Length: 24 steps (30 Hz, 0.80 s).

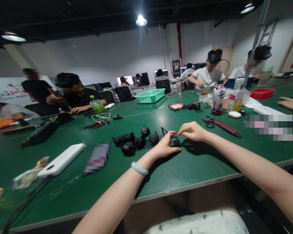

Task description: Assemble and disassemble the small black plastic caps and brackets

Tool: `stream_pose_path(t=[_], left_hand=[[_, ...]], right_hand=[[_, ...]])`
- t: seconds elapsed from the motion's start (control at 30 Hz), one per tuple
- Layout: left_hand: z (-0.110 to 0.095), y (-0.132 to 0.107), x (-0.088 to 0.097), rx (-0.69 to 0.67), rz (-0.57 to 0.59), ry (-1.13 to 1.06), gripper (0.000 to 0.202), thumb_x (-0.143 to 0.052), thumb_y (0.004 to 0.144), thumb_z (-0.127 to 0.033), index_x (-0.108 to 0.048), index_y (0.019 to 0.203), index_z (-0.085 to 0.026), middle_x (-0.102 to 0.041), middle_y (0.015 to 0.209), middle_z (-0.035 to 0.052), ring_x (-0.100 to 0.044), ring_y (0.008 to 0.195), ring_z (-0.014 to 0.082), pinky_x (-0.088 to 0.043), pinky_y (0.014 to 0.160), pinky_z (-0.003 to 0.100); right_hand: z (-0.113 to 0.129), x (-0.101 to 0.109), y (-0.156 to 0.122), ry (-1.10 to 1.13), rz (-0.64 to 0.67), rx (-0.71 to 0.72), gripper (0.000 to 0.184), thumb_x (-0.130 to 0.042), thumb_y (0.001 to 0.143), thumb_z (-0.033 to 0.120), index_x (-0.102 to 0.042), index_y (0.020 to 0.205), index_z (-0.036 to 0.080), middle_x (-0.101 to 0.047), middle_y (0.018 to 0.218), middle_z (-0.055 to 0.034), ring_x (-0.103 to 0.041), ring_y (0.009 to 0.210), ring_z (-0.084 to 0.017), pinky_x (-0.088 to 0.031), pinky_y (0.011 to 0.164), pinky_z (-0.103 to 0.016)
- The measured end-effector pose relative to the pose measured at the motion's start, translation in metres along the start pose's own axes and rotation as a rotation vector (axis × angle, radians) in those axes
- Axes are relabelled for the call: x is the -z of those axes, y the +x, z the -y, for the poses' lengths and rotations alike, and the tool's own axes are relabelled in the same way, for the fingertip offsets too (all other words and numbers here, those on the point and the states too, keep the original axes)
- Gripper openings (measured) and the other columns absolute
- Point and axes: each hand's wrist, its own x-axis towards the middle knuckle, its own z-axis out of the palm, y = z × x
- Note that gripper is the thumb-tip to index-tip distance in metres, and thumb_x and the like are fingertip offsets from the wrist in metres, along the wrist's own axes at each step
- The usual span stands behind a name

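Hands first: left hand (164, 147) is curled round a small black part (175, 141), thumb on the near side and fingers behind it. It holds the part low on the green table (197, 169), near the front edge and about mid-frame. Right hand (194, 131) comes in from the right with thumb and forefinger pinched together right at the top of that part. Can't tell if they're nipping a bit of it or only touching. The other fingers are loosely curled.

Pale bracelet (139, 168) sits on the left wrist.

Just left of the left hand is a pile (133, 143) of similar black bits, all bunched up and touching. Behind the right hand and off to the right lies a red-handled wrench (222, 126), and past it stands a purple bottle (217, 99). A white case (61, 161) lies flat well off to the left.

Further back there's a green basket (150, 96) mid-table and a red tray (262, 93) on the right. Other people sit round the far sides, and someone's hand (290, 103) rests on the table at the right edge.
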Motion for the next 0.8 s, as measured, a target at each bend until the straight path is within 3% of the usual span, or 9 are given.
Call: stream_pose_path(t=[0.63, 0.8], left_hand=[[-0.001, 0.0, 0.001, -0.004, 0.008, -0.027, 0.058, -0.066, 0.058, -0.026, -0.038, 0.108, -0.017, -0.047, 0.105, 0.0058, -0.046, 0.098, 0.0212, -0.036, 0.086, 0.034], [-0.001, 0.0, 0.002, -0.026, 0.006, -0.02, 0.059, -0.066, 0.058, -0.024, -0.038, 0.108, -0.017, -0.046, 0.106, 0.0058, -0.045, 0.099, 0.0208, -0.035, 0.086, 0.033]], right_hand=[[-0.007, -0.014, 0.003, 0.072, 0.041, -0.173, 0.022, -0.047, 0.071, 0.019, -0.066, 0.081, 0.016, -0.065, 0.083, -0.0047, -0.058, 0.075, -0.014, -0.041, 0.068, -0.023], [-0.004, -0.011, 0.001, 0.112, 0.113, -0.179, 0.021, -0.055, 0.067, 0.024, -0.063, 0.085, 0.016, -0.063, 0.083, -0.0044, -0.057, 0.075, -0.015, -0.041, 0.063, -0.022]])
